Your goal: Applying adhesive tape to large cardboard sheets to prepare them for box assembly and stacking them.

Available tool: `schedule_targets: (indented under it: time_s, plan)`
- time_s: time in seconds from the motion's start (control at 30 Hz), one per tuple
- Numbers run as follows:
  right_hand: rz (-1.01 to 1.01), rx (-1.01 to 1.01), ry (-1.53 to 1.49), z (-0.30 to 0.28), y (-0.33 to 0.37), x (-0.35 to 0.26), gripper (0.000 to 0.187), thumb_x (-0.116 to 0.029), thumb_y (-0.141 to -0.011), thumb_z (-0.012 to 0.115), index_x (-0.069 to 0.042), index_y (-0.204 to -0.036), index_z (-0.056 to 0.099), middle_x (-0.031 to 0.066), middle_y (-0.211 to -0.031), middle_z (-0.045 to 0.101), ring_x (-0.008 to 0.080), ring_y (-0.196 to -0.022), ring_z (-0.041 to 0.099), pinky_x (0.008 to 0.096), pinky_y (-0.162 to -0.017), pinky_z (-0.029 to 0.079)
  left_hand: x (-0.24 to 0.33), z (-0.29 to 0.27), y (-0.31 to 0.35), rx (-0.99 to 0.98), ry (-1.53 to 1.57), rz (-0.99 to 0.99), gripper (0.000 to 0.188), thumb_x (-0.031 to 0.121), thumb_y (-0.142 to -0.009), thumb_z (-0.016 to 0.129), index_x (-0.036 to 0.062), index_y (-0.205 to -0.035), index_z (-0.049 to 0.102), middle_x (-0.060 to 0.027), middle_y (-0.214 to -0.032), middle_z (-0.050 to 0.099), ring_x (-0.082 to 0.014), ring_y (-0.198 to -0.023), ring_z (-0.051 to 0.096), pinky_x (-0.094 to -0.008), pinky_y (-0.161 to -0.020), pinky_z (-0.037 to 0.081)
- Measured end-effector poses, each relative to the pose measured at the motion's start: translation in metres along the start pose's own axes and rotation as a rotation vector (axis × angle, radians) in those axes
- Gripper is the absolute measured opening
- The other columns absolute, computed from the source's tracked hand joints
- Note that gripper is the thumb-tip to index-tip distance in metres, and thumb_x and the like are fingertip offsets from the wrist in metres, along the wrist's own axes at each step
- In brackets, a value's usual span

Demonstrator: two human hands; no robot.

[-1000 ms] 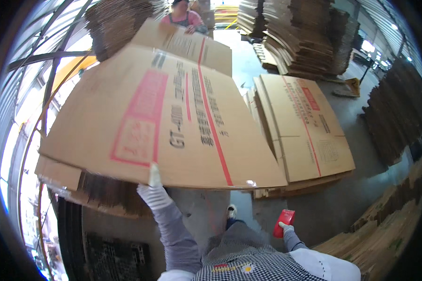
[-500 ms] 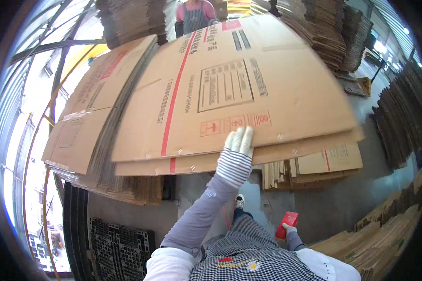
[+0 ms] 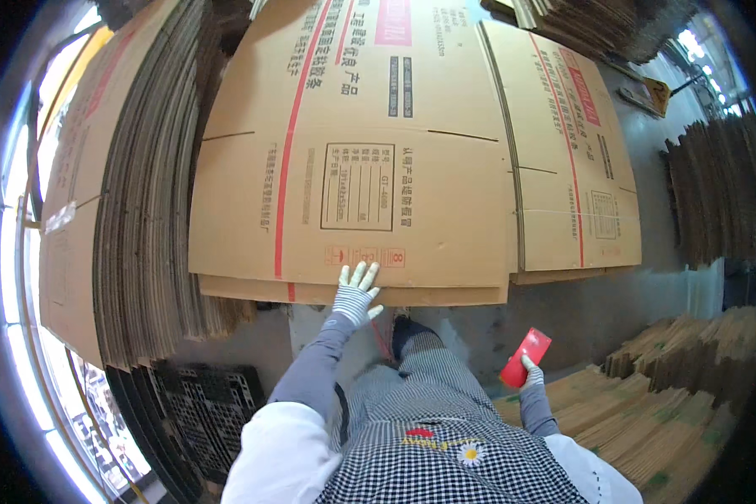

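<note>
In front of me lies a large flattened cardboard carton [image 3: 344, 109], brown with a red stripe and printed panels. Another cardboard layer sticks out slightly under its near edge. My left hand [image 3: 357, 294], in a white glove with a grey-striped cuff, rests near that edge with fingers spread, touching the carton and gripping nothing. Low at the right, my right hand [image 3: 532, 372], also gloved, is closed around a red block-shaped thing [image 3: 526, 351]. What kind of thing it is I cannot make out. Its lower end is partly covered by my fingers.
A tall stack of flattened cartons [image 3: 147, 193] stands on the left, and a strapped stack [image 3: 554, 160] adjoins on the right. Black plastic pallets [image 3: 210, 403] are at the lower left. More cardboard bundles [image 3: 672, 412] sit at the lower right. Grey floor [image 3: 470, 323] shows between.
The large carton, raised and slanted before, now lies flatter and squarer. My view has come closer over it. A person at the far side has left the view. The red thing stays in my right hand.
</note>
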State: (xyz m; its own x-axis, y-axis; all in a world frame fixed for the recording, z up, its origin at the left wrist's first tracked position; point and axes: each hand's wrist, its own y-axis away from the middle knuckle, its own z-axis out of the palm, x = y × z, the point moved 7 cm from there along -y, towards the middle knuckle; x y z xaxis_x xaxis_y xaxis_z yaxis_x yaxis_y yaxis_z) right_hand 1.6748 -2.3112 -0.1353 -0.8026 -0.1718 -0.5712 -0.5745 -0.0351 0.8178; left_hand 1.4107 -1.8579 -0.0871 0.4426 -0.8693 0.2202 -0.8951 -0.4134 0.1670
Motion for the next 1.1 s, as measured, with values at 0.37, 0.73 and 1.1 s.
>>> schedule_targets:
  time_s: [0.37,0.73,1.1]
  plan:
    - [0.066,-0.641,0.084,0.319,0.070,-0.170,0.055,-0.035,-0.074,0.069,0.000,-0.112,0.050,0.0121,-0.090,0.062,0.0226,-0.078,0.063,0.0362,-0.075,0.052,0.118,0.020,-0.109,-0.033,0.263,0.465,0.060,0.039,-0.081,0.054,0.0060,-0.130,0.043,-0.0124,-0.138,0.038,-0.0260,-0.129,0.033,-0.0445,-0.108,0.020]
    - [-0.322,-1.107,0.958,0.522,0.168,-0.217,0.061,-0.024,-0.059,0.082,-0.001,-0.110,0.057,0.0055,-0.097,0.064,0.0122,-0.088,0.058,0.0299,-0.082,0.046,-0.057,-0.166,-0.180,-0.040,2.734,0.348,0.098,0.076,-0.078,0.023,-0.0052,-0.131,0.037,-0.0165,-0.136,0.039,-0.0272,-0.129,0.034,-0.0396,-0.109,0.021]
    - [-0.710,-1.180,1.375,0.686,0.149,-0.200,0.055,-0.037,-0.058,0.082,-0.002,-0.096,0.061,0.0080,-0.084,0.062,0.0163,-0.077,0.058,0.0327,-0.074,0.047,-0.201,-0.148,-0.198,0.299,2.511,-0.221,0.034,0.024,-0.091,0.052,0.0005,-0.114,0.057,-0.0125,-0.117,0.058,-0.0187,-0.106,0.057,-0.0323,-0.093,0.044]
